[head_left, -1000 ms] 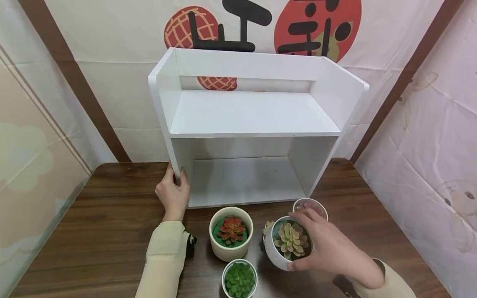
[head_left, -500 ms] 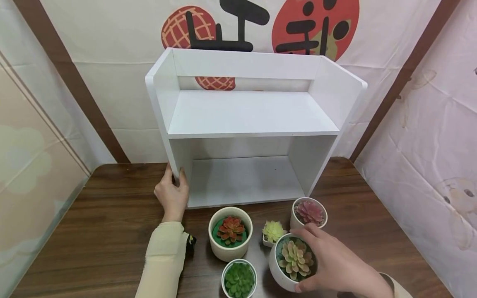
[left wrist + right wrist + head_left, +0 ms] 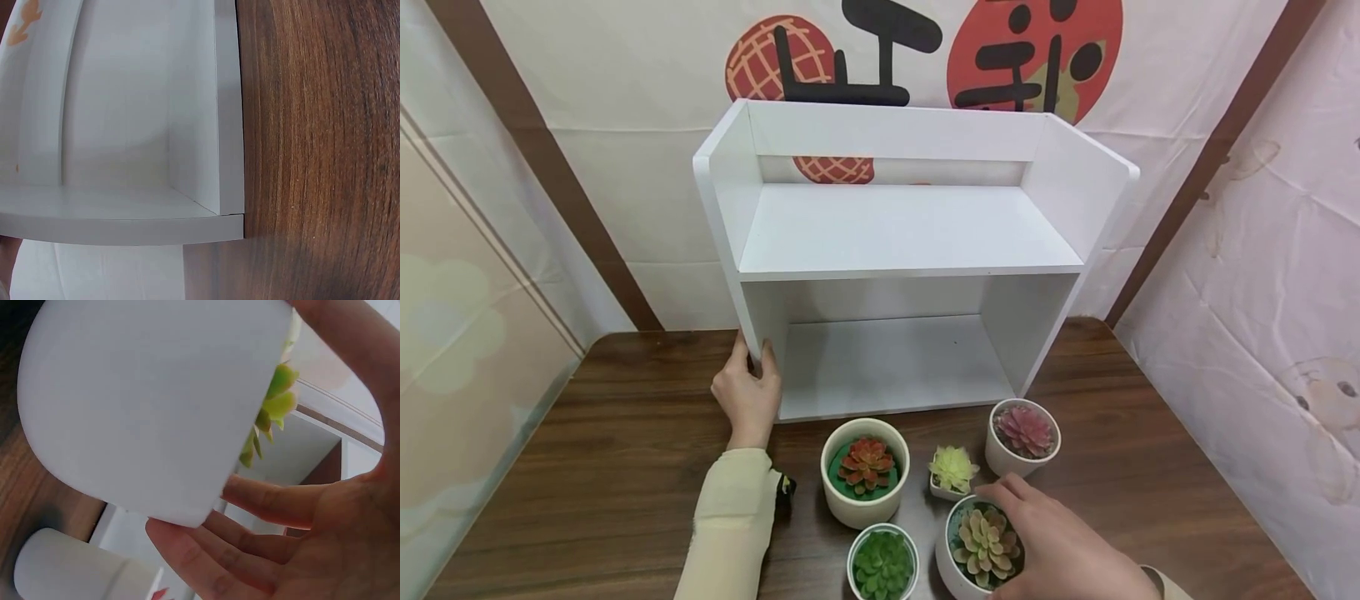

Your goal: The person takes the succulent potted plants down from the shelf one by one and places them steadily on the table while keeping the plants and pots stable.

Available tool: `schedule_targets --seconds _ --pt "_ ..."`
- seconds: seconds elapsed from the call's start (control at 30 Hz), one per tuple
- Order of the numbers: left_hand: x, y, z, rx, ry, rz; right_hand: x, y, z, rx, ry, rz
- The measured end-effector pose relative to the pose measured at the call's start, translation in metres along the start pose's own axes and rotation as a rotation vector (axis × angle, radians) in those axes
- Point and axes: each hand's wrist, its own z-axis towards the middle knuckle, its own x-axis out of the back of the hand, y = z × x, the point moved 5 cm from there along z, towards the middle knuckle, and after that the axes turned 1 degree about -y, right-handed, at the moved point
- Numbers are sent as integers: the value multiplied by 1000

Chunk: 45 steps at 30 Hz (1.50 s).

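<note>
My left hand (image 3: 748, 396) grips the lower left side panel of a white two-tier shelf (image 3: 910, 229), thumb on the inner face and fingers outside. In the left wrist view the shelf's corner (image 3: 228, 225) lies against the brown wood; of that hand only a sliver shows at the left edge. My right hand (image 3: 1052, 542) holds a round white pot (image 3: 951, 562) by its rim, thumb in front and fingers behind. A pale green, pink-tipped succulent (image 3: 985, 542) fills the pot. Up close in the right wrist view, the smooth pot (image 3: 144, 406) covers much of the picture.
A small yellow-green plant (image 3: 953, 468) and a pink succulent (image 3: 1025, 431) stand just behind the held pot. To its left are a cream pot with a red succulent (image 3: 865, 467) and a green one (image 3: 882, 565). A printed cloth (image 3: 647, 167) hangs behind the brown table (image 3: 625, 442).
My right hand has brought the white pot toward the table's front, uncovering the yellow-green plant and the pink succulent behind it. The left hand stays on the shelf panel.
</note>
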Motion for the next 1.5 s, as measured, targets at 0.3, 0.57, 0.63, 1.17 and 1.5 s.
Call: schedule_targets --seconds 0.3,0.57,0.63,1.17,1.5 --pt "-1 -2 -1 -5 2 0 -10 6 4 -101 -7 -7" --pt "-1 -1 -1 -9 -3 -3 -17 10 6 -102 16 -7" --pt "-1 -1 -1 -10 -3 -3 -18 11 6 -100 21 -1" --pt "-3 -1 0 -14 9 -9 -19 11 8 -68 40 -29" --pt "-2 -2 0 -3 7 -16 -19 13 6 -58 37 -16"
